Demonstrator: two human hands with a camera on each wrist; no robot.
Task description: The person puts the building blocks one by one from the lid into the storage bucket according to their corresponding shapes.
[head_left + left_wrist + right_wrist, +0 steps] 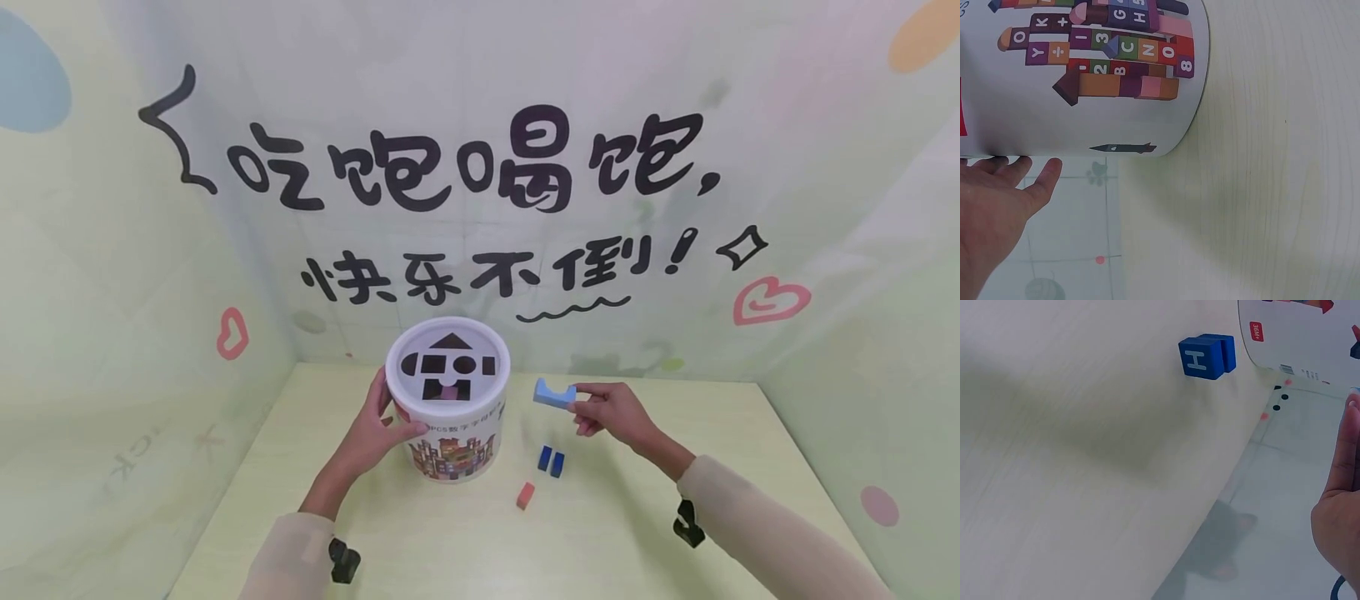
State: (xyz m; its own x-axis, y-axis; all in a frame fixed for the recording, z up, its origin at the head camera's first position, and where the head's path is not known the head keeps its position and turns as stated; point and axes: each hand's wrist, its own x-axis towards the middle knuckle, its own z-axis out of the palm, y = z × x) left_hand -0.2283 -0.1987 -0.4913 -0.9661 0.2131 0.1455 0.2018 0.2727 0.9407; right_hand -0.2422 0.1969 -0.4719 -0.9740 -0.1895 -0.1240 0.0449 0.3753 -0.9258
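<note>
A white bucket (453, 450) with printed toy blocks stands on the table, its lid (408, 392) pierced by shaped holes. My left hand (369, 433) holds the bucket's left side, thumb across the front and fingers by the rim; in the left wrist view its fingertips meet the bucket wall. To the right of the bucket, my right hand (611, 410) pinches a light blue arch block (553, 397) by its right end, notch upward, above the table. Something pink (448, 392) shows through the lid's arch-shaped hole.
Two dark blue blocks (551, 462) lie side by side right of the bucket; one bears a white H (1196, 360) in the right wrist view. A small red block (526, 496) lies nearer the front. Printed fabric walls (480, 225) enclose the table's back and sides.
</note>
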